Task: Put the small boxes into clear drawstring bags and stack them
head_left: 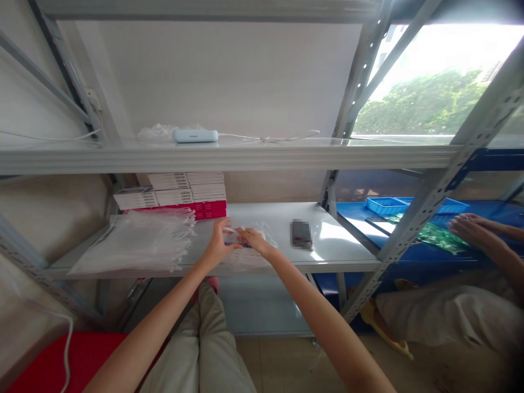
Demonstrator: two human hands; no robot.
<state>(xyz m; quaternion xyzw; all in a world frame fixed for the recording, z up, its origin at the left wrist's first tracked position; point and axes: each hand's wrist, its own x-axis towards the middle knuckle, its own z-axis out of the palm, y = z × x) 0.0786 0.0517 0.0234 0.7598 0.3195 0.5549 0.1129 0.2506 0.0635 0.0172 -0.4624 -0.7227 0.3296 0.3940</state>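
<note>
Both my hands meet over a clear plastic bag (257,246) lying on the white lower shelf (327,248). My left hand (219,239) curls its fingers round the bag's left side. My right hand (252,238) pinches the bag from the right, fingers closed on it. Something small and dark shows between the two hands; I cannot make out what it is. A pile of clear plastic bags (139,243) lies just left of my left hand.
White and red flat boxes (180,195) are stacked at the back of the shelf. A blurred dark object (302,233) lies right of my hands. The upper shelf holds a pale blue device (195,135) with a cable. Another person's hands (470,229) work at a blue shelf with trays (387,205).
</note>
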